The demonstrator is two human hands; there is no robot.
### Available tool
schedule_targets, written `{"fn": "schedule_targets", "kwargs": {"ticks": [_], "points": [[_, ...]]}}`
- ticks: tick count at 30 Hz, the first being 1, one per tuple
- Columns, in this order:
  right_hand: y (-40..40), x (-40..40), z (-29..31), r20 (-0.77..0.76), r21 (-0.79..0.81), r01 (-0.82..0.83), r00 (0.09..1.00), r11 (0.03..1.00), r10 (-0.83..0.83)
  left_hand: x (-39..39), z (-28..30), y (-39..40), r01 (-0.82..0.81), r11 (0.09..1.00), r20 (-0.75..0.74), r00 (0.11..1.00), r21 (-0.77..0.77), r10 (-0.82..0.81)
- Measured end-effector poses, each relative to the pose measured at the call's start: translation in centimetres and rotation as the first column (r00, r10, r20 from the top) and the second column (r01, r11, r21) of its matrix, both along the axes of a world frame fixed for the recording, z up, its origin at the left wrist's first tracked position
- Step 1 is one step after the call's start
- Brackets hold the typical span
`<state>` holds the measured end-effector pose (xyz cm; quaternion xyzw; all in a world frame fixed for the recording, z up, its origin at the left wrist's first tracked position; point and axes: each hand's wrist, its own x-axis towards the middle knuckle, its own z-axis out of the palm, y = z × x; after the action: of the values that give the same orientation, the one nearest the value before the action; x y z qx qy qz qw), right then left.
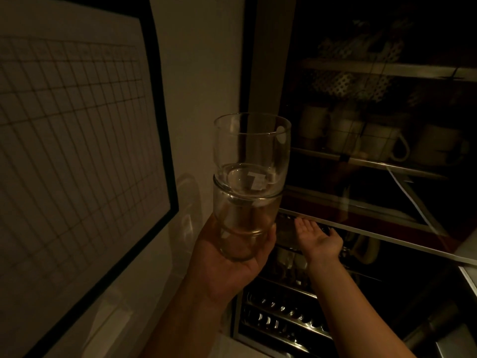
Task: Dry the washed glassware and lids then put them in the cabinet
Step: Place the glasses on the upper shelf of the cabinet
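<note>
Glasses (249, 182), two of them stacked one inside the other, stand upright in the left hand (232, 257), whose fingers curl round the lower glass only; the upper one simply sits in its mouth, with a small label showing at its base; the stack is held up in front of the cabinet (361, 177), beside the white wall (201, 73); the right hand (318, 237) reaches into the cabinet palm up, fingers straight, holding nothing, close to a shelf edge (361, 229); mugs (361, 138) crowd the shelf above; as I judge it, the main risk is the loose upper glass tipping or sliding out if the stack leans on the way in; it could also knock a shelf edge or the mugs in this dim light; a damp grip may slip
</note>
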<state>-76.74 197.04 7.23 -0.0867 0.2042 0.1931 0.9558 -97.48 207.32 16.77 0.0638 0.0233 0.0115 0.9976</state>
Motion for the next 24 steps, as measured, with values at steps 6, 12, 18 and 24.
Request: {"fn": "schedule_targets", "kwargs": {"ticks": [6,12,18,24], "points": [[0.0,-1.1,-0.2,0.009,-0.043,0.023,1.0,0.999,-0.022,-1.1,-0.1,-0.1,-0.052,0.999,-0.04,0.998,0.008,0.052],[-2.2,-5.1,0.3,0.058,-0.153,-0.059,0.996,0.986,0.068,-3.6,0.3,-1.2,-0.146,0.989,-0.069,0.987,0.001,0.146],[-4.1,-7.9,-0.1,0.172,-0.599,-0.109,0.95,0.794,0.261,-6.4,0.6,-2.3,-0.215,0.977,-0.103,0.972,-0.007,0.213],[-5.6,-10.3,-0.4,0.057,-0.985,-0.087,0.653,0.149,0.755,-8.5,0.6,-3.3,-0.241,0.97,-0.119,0.964,-0.031,0.236]]}}
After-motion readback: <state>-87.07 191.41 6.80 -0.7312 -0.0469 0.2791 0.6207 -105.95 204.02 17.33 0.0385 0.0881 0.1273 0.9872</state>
